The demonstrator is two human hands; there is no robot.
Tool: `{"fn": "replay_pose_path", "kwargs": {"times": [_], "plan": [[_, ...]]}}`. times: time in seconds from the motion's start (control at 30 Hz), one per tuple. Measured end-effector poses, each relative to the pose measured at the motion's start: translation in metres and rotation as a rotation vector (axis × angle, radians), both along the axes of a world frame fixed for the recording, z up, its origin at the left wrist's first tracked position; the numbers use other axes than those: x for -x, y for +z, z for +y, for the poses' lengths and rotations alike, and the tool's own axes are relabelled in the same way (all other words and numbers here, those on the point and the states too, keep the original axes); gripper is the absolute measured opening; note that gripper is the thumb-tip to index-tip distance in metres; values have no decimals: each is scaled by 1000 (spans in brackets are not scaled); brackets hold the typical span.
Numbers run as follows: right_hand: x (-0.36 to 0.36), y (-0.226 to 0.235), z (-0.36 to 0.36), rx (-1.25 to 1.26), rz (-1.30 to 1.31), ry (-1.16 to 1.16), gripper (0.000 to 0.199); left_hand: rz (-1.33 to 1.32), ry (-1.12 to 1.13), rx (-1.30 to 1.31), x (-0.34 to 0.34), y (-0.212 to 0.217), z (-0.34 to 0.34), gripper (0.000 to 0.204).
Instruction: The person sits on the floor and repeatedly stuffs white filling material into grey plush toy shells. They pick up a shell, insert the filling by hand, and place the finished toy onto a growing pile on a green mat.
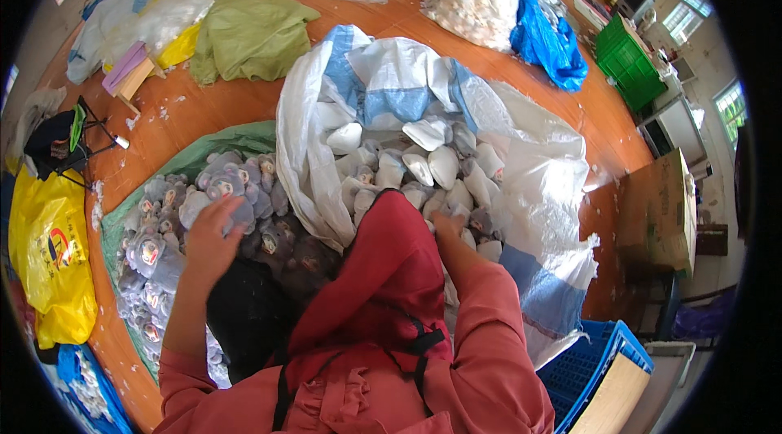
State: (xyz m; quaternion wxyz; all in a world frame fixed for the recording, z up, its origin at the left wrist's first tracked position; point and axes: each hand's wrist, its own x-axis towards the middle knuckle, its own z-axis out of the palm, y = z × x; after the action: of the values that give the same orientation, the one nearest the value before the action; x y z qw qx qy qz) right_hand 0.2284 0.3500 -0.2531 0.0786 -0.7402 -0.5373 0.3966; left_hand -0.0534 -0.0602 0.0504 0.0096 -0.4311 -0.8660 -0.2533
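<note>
A red apron filled the lower centre. The left hand grasped a bagged grey doll over the green sack; the right hand, grip hidden, reached into the white sack of pale shells.

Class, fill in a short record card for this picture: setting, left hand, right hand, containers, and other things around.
Setting: orange floor, seen from above
Left hand: raised over a pile of grey plush toys, holding one wrapped in clear plastic
Right hand: reaching into the white sack, among pale plush pieces
Containers: green sack under the grey toys; blue crate
Around: yellow bag, green cloth, cardboard box
</note>
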Motion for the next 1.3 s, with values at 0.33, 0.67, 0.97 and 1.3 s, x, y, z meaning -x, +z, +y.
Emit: {"fn": "replay_pose_path", "kwargs": {"times": [0.33, 0.67, 0.97, 1.3], "plan": [[-88, 36, 34, -430, 39, -11, 74, -169, -237, -268, -36, -11, 61, 34], [31, 250, -33, -638, 887, 711, 63, 7, -412, -394, -40, -37, 72, 50], [149, 289, -163, 173, 935, 1124, 63, -126, -291, -456, -44, -47, 60, 102], [159, 241, -148, -94, 592, 1641, 71, -819, 29, -215, -36, -55, 35, 76]]}}
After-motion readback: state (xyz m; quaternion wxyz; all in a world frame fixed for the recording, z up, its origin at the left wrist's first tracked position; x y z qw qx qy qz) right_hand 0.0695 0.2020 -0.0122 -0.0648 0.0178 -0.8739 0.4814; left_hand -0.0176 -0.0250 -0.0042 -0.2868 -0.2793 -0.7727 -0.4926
